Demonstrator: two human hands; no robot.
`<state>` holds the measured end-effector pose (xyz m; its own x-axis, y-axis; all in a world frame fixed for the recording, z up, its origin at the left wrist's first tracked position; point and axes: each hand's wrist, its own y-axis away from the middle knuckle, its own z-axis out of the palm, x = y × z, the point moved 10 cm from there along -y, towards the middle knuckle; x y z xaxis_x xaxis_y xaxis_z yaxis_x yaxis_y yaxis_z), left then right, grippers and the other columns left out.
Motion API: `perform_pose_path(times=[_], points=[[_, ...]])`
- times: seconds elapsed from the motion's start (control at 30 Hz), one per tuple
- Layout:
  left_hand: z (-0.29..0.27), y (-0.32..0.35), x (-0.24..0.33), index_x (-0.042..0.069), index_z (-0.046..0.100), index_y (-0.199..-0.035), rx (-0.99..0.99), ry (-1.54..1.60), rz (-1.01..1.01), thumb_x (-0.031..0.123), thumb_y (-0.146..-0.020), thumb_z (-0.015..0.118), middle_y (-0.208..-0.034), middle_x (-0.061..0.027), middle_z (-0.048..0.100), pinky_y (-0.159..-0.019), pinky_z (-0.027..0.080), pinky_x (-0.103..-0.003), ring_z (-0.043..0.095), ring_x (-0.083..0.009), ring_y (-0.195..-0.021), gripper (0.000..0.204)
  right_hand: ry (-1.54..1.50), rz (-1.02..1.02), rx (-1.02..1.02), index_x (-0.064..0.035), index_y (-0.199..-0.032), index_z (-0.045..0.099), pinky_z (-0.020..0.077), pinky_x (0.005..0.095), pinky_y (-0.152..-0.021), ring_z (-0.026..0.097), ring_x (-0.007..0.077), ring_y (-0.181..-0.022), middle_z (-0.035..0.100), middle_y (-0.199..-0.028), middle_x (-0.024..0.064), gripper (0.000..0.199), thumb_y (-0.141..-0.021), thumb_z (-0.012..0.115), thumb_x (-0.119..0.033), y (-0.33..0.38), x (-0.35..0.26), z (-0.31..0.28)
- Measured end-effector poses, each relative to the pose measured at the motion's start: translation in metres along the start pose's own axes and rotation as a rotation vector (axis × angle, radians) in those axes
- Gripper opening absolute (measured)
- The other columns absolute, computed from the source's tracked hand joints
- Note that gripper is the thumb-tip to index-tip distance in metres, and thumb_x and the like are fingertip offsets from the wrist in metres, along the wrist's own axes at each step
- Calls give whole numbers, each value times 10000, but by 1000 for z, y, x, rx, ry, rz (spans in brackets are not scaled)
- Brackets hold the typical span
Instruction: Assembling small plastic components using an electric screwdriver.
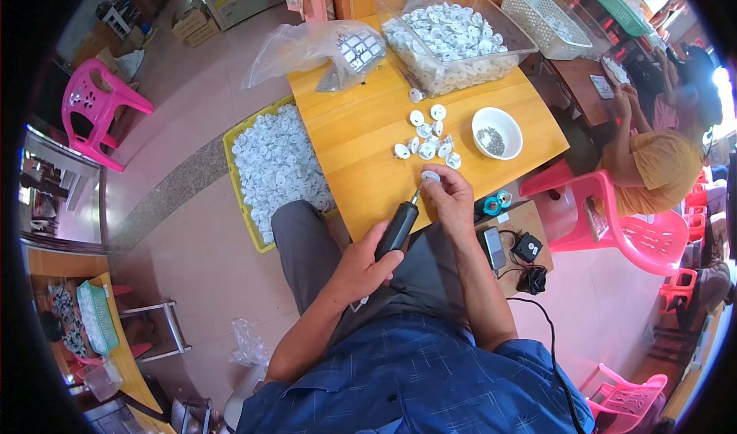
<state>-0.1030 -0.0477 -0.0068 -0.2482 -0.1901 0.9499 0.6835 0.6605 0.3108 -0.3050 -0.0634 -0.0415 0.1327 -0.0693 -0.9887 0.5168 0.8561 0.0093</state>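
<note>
Head view: left hand (359,267) grips a black electric screwdriver (398,228), its tip at a white round part (431,177) pinched by the right hand (453,200) at the table's (361,138) six-o'clock edge. The bit could slip onto fingertips.

1. Blue shirt (418,380) with a fine pattern of thin, lighter crossing lines, filling the lower middle of the view.
2. Short sleeves, ending above the elbows; a hemmed cuff edge visible on both sides.
3. Shirt cloth creased and folded across the chest, slightly darker in the folds.
4. Grey trousers (307,242), plain, smooth over the knee and thigh, showing between the shirt and the surface edge.
5. Forearms bare from sleeve to wrist; no watch, band or ring to be made out.
6. Left hand (357,269) and right hand (453,200) ungloved, fingers (437,192) bare.
</note>
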Motion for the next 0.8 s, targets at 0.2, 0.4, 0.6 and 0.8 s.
perform_pose_path(times=[0.2, 0.4, 0.6, 0.8], points=[[-1, 0, -1, 51, 483, -1397, -8, -19, -7, 190, -942, 619, -857, -32, 649, -627, 529, -273, 623, -110, -631, 495, 6, -4, 6, -30, -1157, 697, 396, 177, -581, 541, 26, -685, 666, -870, -18, 209, -952, 657, -38, 0, 0, 0], [-1, 0, 2, 56, 483, -1393, -11, 2, 22, 186, -941, 617, -890, -28, 657, -621, 527, -271, 621, -106, -632, 489, 5, -2, 7, -26, -1158, 694, 396, 175, -578, 537, 24, -677, 661, -862, -21, 212, -950, 659, -30, 0, 1, 0], [0, -2, -3, 55, 482, -1395, -14, 9, 3, 180, -940, 616, -903, -25, 659, -620, 527, -269, 621, -103, -634, 491, -28, 41, -7, 3, -1157, 699, 496, 198, -766, 595, 43, -838, 672, -956, -19, 219, -941, 665, 5, 0, 6, -1], [0, -2, 0, 51, 483, -1395, -16, 3, -4, 165, -940, 612, -896, -25, 656, -619, 527, -262, 620, -98, -635, 486, -5, 7, -2, -9, -1158, 697, 443, 186, -671, 564, 34, -753, 662, -897, -20, 214, -948, 661, -12, 0, 3, 0]])
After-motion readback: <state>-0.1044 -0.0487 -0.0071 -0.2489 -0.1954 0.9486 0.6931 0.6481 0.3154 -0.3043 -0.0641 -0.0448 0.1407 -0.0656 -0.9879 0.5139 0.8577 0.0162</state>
